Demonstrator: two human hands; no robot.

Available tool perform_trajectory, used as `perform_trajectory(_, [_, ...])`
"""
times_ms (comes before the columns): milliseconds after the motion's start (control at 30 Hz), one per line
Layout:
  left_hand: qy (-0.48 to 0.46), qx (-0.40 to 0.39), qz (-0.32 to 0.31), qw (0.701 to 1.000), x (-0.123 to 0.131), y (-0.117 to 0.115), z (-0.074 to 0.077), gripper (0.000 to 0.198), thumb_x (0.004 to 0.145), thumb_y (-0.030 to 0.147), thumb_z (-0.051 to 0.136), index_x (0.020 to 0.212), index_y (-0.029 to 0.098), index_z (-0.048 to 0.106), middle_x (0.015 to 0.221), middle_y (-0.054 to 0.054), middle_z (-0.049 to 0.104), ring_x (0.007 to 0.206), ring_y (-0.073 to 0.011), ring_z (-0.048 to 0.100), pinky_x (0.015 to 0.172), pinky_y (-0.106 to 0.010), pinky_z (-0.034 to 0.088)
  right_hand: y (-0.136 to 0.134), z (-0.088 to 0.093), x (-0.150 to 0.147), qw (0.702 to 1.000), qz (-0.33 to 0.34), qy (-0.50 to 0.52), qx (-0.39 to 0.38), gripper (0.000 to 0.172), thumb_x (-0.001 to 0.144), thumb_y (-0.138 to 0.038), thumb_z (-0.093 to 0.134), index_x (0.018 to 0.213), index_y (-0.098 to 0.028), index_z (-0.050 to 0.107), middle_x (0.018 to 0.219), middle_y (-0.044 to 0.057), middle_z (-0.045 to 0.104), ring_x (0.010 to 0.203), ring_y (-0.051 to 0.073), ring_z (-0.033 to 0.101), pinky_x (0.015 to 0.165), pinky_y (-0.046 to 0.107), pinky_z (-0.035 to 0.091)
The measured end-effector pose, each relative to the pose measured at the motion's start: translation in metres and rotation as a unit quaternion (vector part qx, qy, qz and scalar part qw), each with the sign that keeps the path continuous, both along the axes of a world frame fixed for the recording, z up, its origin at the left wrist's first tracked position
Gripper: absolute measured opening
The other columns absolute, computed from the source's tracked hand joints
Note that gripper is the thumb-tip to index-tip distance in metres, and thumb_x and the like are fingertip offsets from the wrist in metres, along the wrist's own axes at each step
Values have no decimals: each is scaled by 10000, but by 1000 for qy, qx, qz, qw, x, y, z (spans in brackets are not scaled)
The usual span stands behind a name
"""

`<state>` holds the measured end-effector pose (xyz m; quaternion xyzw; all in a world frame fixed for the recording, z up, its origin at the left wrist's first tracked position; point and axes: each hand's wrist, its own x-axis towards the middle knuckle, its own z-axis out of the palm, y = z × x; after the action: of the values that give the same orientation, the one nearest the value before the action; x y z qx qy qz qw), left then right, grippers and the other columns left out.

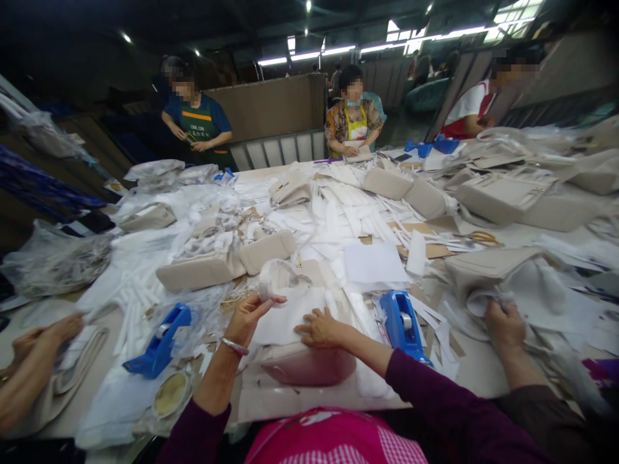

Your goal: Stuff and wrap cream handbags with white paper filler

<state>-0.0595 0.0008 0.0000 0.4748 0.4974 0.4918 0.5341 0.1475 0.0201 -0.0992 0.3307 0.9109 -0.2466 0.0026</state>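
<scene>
Directly in front of me a beige handbag (309,366) lies on the table with its base towards me. A white sheet (278,321) covers part of its upper side. My right hand (320,327) rests on that sheet, fingers spread, holding nothing. At the bag's far left, my left hand (249,316) has thumb and fingers pinched at the bag's handle (271,276), which arches up in a whitish, see-through wrap. The exact grip is partly hidden by the fingers. A gold-coloured clasp (299,264) shows beyond the sheet.
Blue tape dispensers (162,340) (405,325) flank the bag. A tape roll (171,393) lies left. More handbags (203,269), white strips and orange-handled scissors (483,238) cover the table. Co-workers' hands (62,327) (505,325) work on both sides; several people stand or sit opposite.
</scene>
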Motion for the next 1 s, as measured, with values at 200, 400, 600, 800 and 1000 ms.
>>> perform_trajectory(200, [19, -3, 17, 1000, -13, 0, -13, 230, 705, 326, 701, 839, 140, 713, 903, -88, 720, 908, -221, 614, 895, -343, 412, 0, 3, 6, 998, 27, -48, 42, 326, 849, -288, 445, 1128, -199, 588, 992, 160, 612, 922, 309, 553, 799, 536, 402])
perform_trajectory(400, [12, 9, 31, 999, -19, 2, -20, 228, 711, 330, 695, 831, 137, 708, 886, -88, 721, 894, -221, 612, 901, -366, 411, 1, -8, 16, 987, 139, -11, 81, 528, 834, -149, 426, 1351, -243, 378, 1027, 136, 584, 883, 240, 556, 711, 343, 436])
perform_trajectory(600, [23, 24, 10, 999, -19, 2, -17, 227, 721, 331, 689, 839, 140, 718, 875, -85, 718, 892, -220, 613, 863, -334, 437, 6, -5, 12, 984, 160, -2, 78, 451, 885, -170, 377, 1316, -296, 421, 1017, 117, 562, 869, 211, 539, 680, 303, 431])
perform_trajectory(800, [36, 19, -17, 999, -17, -9, -20, 200, 732, 313, 684, 848, 156, 731, 906, -77, 720, 901, -217, 623, 883, -332, 445, 18, 0, 12, 990, 131, -36, 37, 567, 799, -77, 445, 1283, -372, 474, 985, 79, 575, 876, 212, 512, 686, 289, 413])
perform_trajectory(1000, [48, -15, -41, 998, -13, -23, -28, 213, 731, 312, 679, 877, 164, 727, 938, -80, 721, 935, -236, 633, 911, -370, 454, 18, 2, 15, 993, 105, -53, 19, 584, 797, -92, 420, 1309, -370, 448, 1056, 87, 582, 949, 247, 490, 738, 348, 416])
